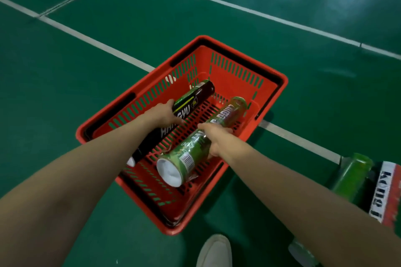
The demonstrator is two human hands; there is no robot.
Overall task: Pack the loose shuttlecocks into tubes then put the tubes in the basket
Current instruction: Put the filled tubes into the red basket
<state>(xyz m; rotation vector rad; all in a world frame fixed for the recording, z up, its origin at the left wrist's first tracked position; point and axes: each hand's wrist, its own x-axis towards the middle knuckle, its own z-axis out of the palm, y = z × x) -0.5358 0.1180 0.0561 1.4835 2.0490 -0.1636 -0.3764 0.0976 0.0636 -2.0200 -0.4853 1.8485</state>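
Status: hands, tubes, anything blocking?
Left hand grips black tube, right hand grips green tube. Both tubes inside basket. Spare tube outside, right; nothing blocking.

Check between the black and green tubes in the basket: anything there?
Head view: only bare slotted basket floor between black tube and green tube.

We read white letters down the black tube (201,93) — "HA" and "GYU", with the middle covered. The red-and-white box (386,188) at the right says "kone". The green tube (230,112) bears a barcode (188,159) — its lettering is too blurred to read.
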